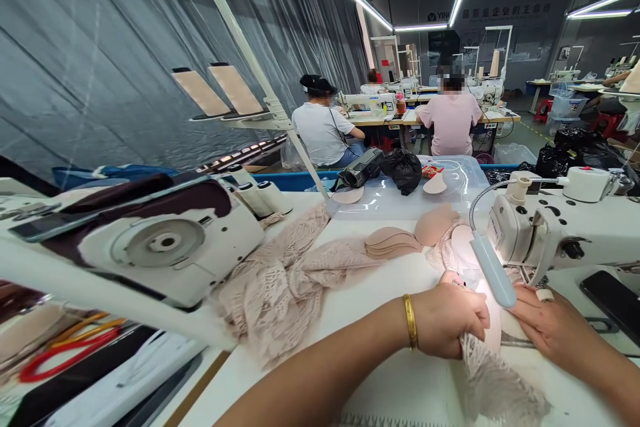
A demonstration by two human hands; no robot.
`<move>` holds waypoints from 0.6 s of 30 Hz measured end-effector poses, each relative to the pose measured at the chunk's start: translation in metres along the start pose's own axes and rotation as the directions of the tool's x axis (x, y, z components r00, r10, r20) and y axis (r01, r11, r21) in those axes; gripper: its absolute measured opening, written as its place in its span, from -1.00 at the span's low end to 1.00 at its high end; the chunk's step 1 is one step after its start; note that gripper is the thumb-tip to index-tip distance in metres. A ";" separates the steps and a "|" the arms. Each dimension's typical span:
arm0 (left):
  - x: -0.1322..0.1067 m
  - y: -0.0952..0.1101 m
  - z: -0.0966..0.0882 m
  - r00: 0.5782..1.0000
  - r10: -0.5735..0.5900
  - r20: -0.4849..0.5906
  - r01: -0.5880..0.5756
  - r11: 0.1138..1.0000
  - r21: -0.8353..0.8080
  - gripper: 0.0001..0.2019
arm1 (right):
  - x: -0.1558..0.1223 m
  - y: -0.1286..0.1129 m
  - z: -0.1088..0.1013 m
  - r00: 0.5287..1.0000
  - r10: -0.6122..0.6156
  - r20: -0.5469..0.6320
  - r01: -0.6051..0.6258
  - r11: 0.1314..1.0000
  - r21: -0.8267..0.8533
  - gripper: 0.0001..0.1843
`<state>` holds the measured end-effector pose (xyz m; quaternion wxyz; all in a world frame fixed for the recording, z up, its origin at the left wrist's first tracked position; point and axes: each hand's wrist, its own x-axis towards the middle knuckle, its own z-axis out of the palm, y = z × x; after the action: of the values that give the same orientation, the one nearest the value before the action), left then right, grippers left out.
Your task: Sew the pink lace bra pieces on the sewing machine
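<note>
My left hand [450, 320], with a gold bangle [410, 321] on its wrist, is closed on beige lace fabric [493, 373], which hangs out below the fingers. Its fingertips also meet a pale pink cup pad [494, 320]. Beside the needle area of the white sewing machine [565, 227], my right hand [555, 323] lies flat with fingers stretched out over the work. A white band [545, 295] shows on one of its fingers. The lit grey lamp [493, 270] hangs between both hands and hides part of the work.
Bunched lace [280, 287] and stacked beige pads [393, 242] lie left of my hands. Behind them is a clear plastic lid [465, 180] bearing a black bag [401, 167]. A machine head [170, 240] and thread cones [255, 197] stand left. Two co-workers [320, 123] sit ahead.
</note>
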<state>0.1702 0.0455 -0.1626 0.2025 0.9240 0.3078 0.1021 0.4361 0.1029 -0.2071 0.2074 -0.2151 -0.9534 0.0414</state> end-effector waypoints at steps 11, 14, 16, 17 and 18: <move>0.004 -0.010 -0.004 0.996 0.019 -0.090 -0.013 0.998 0.068 -0.85 | -0.009 0.007 0.006 0.999 -0.033 0.039 0.035 0.998 -0.046 -0.50; 0.005 -0.015 0.000 0.990 0.034 -0.137 -0.026 0.998 0.055 -0.84 | -0.008 0.002 0.002 0.997 -0.062 0.046 0.061 0.998 0.021 -0.55; 0.005 -0.019 0.003 0.982 0.061 -0.181 -0.053 0.997 0.048 -0.84 | -0.006 -0.002 -0.002 0.995 -0.075 0.067 0.070 0.995 0.072 -0.57; 0.005 -0.020 0.004 0.977 0.074 -0.201 -0.066 0.997 0.048 -0.84 | -0.005 -0.004 -0.004 0.993 -0.083 0.079 0.076 0.993 0.092 -0.59; 0.005 -0.021 0.005 0.973 0.085 -0.215 -0.075 0.996 0.052 -0.84 | -0.005 -0.006 -0.007 0.992 -0.092 0.088 0.083 0.991 0.105 -0.61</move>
<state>0.1641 0.0622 -0.1759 0.1432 0.9232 0.2927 0.2038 0.4403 0.0958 -0.2020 0.1754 -0.1601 -0.9672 0.0902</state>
